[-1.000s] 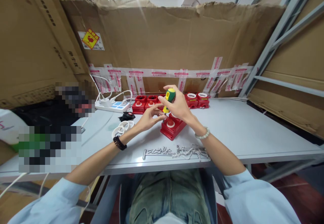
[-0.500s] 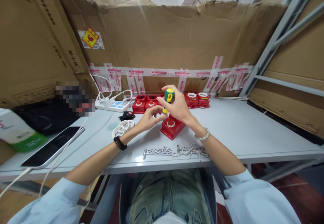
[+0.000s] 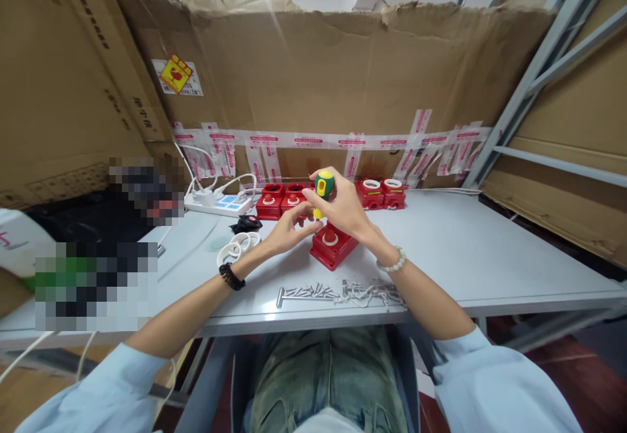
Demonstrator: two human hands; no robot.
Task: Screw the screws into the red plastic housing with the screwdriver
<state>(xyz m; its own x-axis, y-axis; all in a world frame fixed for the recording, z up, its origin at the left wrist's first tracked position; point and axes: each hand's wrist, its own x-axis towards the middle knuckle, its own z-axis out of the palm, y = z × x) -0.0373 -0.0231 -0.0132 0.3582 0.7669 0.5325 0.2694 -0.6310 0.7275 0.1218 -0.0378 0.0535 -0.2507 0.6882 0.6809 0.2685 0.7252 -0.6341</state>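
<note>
My right hand [image 3: 343, 206] is closed around the green and yellow handle of a screwdriver [image 3: 324, 185], which stands nearly upright. The tool points down at the far left part of a red box [image 3: 334, 250] with a round fitting and pale ring on top. Just left of the shaft, my left hand [image 3: 292, 229] has thumb and fingers curled together near its lower end. What those fingertips pinch is hidden, and so is the screwdriver's tip. Nearer the table edge lie several silver screws [image 3: 313, 290] and metal rods with white string [image 3: 367, 292].
More red boxes [image 3: 269, 203] line the back of the table [image 3: 465, 250], some topped by white rings [image 3: 393, 183]. Loose white rings [image 3: 240, 245] and a small black packet [image 3: 246, 224] lie left of my left hand. A power strip [image 3: 220, 204] with cables sits behind them.
The screwdriver handle has turned in my right hand and shifted slightly left. My left hand and the red box have hardly moved.
</note>
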